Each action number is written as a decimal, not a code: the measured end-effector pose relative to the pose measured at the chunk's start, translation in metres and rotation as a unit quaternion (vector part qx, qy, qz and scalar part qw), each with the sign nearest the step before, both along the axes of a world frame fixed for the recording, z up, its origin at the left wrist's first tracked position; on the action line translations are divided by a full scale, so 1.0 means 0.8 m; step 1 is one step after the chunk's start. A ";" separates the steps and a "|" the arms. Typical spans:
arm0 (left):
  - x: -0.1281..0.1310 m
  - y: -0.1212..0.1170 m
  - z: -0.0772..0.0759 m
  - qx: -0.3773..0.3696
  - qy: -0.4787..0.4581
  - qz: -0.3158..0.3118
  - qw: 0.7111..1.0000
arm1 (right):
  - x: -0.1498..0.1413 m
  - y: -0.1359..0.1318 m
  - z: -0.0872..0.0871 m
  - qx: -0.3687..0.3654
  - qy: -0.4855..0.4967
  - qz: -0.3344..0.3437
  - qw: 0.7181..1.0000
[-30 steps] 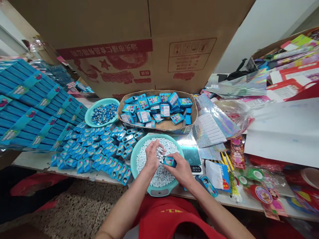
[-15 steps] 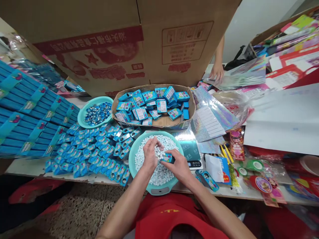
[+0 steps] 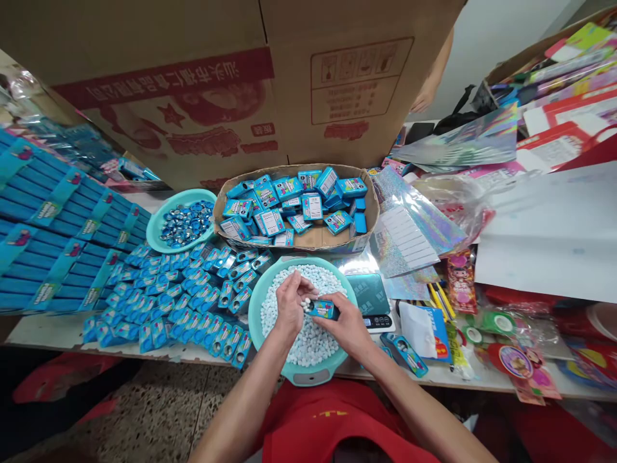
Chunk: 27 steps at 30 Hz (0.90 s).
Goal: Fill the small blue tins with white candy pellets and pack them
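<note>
My right hand (image 3: 348, 325) grips a small blue candy box (image 3: 322, 309) on its side, above a turquoise basin (image 3: 348, 283) full of small white candies (image 3: 314, 344). Facing it, my left hand (image 3: 290, 302) is cupped with bent fingers, holding a few white candies (image 3: 307, 304) at the box's left end. Part of the left palm is turned from view. Beyond the basin, a low cardboard tray (image 3: 315, 239) holds several blue boxes. Left of the basin, many upright blue boxes (image 3: 207, 321) stand in rows, with dark round openings showing on some.
A turquoise bowl (image 3: 155, 228) holds shiny blue and silver pieces. Stacked blue display cartons (image 3: 62, 225) stand at far left. A large carton (image 3: 289, 83) rises behind. Right of the basin are a scale (image 3: 367, 296), holographic sheets (image 3: 409, 238) and tape rolls (image 3: 501, 321). A co-worker's hand (image 3: 424, 96) shows beyond.
Fewer white candies show in my left hand, and the blue box sits slightly lower and more in view. The co-worker's hand has drawn back from the holographic sheets. The view has shifted slightly.
</note>
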State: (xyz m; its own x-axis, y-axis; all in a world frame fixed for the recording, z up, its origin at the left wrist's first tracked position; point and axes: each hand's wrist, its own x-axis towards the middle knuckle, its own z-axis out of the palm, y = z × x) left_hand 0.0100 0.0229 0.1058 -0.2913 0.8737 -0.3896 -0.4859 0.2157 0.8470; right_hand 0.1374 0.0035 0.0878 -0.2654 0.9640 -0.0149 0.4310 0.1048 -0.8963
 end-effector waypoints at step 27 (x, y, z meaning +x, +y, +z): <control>-0.012 -0.008 -0.129 -0.083 0.538 -0.224 0.808 | 0.035 -0.016 -0.006 0.007 0.073 -0.069 0.995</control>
